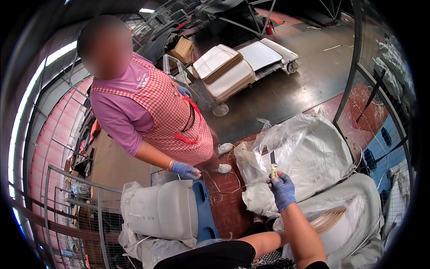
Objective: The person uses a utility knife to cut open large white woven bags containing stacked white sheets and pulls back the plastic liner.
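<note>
My right hand [283, 192], in a blue glove, is closed around the handle of a knife [274, 171]. The dark blade points up and away from me, above a large white woven sack [313, 168]. My left forearm [267, 245] crosses low in front of me, and its hand is hidden behind my right forearm. Close by on the right, an opened sack [367, 193] with clear plastic shows a stack of tan-edged, pale sheets [333, 224].
A person in a checked apron [179, 121] stands at left, one gloved hand [186, 171] over a wrapped white bundle [161, 210] beside a blue pallet [204, 210]. Beyond stands a wheeled cart [273, 67] with stacked boards [224, 76]. Wire mesh frames [380, 85] rise at right.
</note>
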Tool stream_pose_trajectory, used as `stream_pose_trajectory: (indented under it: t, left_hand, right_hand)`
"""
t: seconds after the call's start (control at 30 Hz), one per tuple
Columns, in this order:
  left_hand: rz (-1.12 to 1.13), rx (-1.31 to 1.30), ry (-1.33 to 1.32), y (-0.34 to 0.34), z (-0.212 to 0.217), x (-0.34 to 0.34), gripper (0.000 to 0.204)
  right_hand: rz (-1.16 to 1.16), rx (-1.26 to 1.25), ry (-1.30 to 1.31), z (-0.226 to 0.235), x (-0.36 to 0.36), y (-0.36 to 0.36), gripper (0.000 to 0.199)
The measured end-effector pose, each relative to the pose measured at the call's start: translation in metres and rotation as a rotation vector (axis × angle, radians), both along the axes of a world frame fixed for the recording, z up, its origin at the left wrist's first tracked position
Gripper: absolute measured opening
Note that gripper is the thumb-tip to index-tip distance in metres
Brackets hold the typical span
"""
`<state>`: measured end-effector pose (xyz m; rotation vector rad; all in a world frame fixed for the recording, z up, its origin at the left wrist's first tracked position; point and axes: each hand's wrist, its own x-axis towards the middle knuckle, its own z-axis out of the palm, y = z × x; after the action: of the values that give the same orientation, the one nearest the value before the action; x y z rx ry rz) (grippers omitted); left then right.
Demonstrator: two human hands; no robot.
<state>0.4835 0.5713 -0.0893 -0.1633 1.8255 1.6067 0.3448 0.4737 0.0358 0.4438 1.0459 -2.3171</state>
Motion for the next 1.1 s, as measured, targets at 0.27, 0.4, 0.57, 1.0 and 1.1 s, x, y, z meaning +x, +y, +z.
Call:
stream_pose_trajectory:
  t: [0.27, 0.4, 0.57, 1.0, 1.1]
  left_hand:
    - [0.201, 0.384, -0.333, -0.092, 0.088, -0.036, 0.044]
    - [0.319, 0.599, -0.553, -0.170, 0.156, -0.070, 0.041]
    - [0.406, 0.773, -0.801, -0.242, 0.220, -0.104, 0.036]
    - [0.391, 0.767, -1.076, -0.260, 0.250, -0.160, 0.025]
    - [0.455, 0.700, -1.060, -0.268, 0.276, -0.153, 0.023]
  right_hand:
    - [-0.024, -0.098, -0.068, 0.008, 0.003, -0.017, 0.028]
    - [-0.021, -0.121, -0.045, 0.017, 0.006, -0.026, 0.028]
    - [0.023, -0.117, -0.028, 0.031, 0.011, -0.027, 0.027]
    - [-0.063, -0.266, -0.189, 0.022, -0.002, -0.022, 0.020]
    - [0.063, -0.437, -0.243, 0.047, 0.003, -0.029, 0.019]
